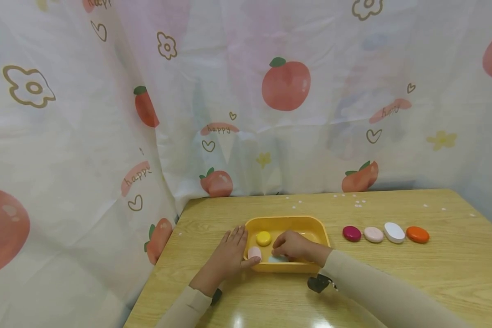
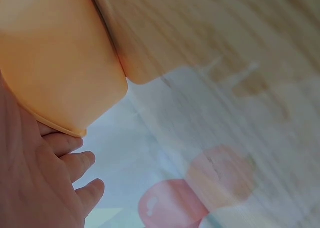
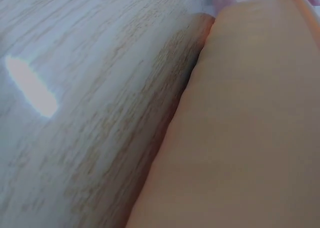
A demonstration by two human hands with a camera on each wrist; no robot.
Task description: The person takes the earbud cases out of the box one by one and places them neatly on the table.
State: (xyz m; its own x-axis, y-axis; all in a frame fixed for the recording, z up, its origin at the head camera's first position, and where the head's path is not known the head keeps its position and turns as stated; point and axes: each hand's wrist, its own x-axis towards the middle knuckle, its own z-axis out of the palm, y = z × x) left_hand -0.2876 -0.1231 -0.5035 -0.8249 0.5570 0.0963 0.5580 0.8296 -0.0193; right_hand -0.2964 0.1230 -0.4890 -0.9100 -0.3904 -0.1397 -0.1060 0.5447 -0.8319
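A yellow-orange plastic tray [image 1: 287,268] stands on the table. My left hand [image 1: 228,253] lies over its left end, fingers extended along the rim and thumb reaching over the near corner. In the left wrist view, the fingers [image 2: 80,165] show beside the tray's rim. My right hand [image 1: 293,246] reaches inside over the near wall, its bent fingertips pinching down at a light blue soap-like piece [image 1: 278,259]. Part of that piece is hidden by the hand and wall. Beside my left thumb is a pale pink piece [image 1: 254,253]; a round yellow piece [image 1: 264,238] lies behind it.
Right of the tray, a row of oval pieces lies on the table: magenta [image 1: 351,233], pale pink [image 1: 373,234], white [image 1: 394,233] and orange [image 1: 417,234]. Small white bits [image 1: 358,205] are scattered near the back edge. A fruit-printed curtain [image 1: 246,91] hangs behind the table.
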